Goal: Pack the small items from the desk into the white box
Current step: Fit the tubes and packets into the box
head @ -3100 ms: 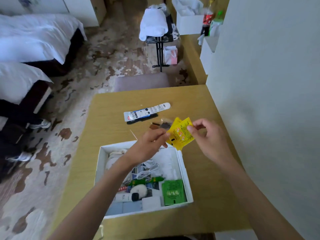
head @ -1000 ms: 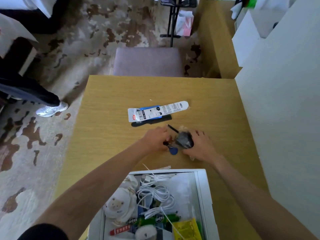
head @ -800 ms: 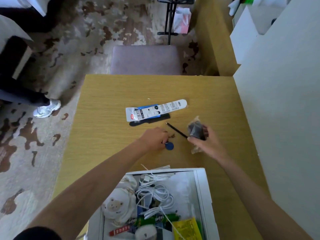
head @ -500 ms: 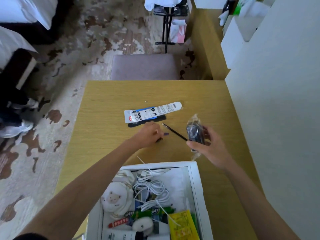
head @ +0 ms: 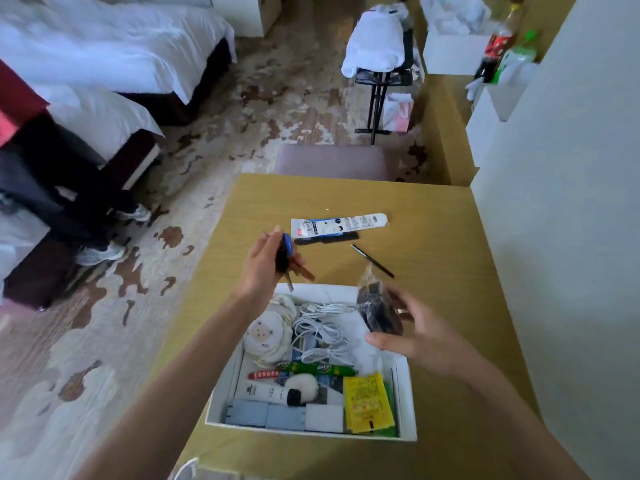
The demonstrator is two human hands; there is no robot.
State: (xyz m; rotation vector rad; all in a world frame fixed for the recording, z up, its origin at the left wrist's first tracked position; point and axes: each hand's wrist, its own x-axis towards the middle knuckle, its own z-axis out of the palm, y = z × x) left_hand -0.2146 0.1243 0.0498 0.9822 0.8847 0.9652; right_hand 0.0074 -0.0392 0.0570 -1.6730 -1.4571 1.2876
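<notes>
The white box [head: 410, 403] sits on the wooden desk [head: 433, 244] near its front edge, filled with white cables, a round plush, tubes and a yellow packet [head: 367, 402]. My left hand [head: 265, 268] is raised above the box's far left corner, shut on a bunch of keys with a blue tag [head: 287, 258]. My right hand [head: 415, 336] hovers over the box's right side, holding a clear bag with dark contents [head: 377, 311]. Beyond the box, a white packaged item [head: 339, 225], a black strip [head: 325, 239] and a thin black stick [head: 372, 261] lie on the desk.
A grey wall [head: 568, 237] borders the desk on the right. A padded stool [head: 332, 162] stands at the desk's far edge. Beds [head: 104, 57] and a person's legs [head: 69, 209] are at the left, a black stand [head: 381, 81] and bottles [head: 498, 46] at the back.
My left hand has picked the keys off the desk and lifted them toward the box. My right hand has carried the clear bag back over the box. The view has tilted up.
</notes>
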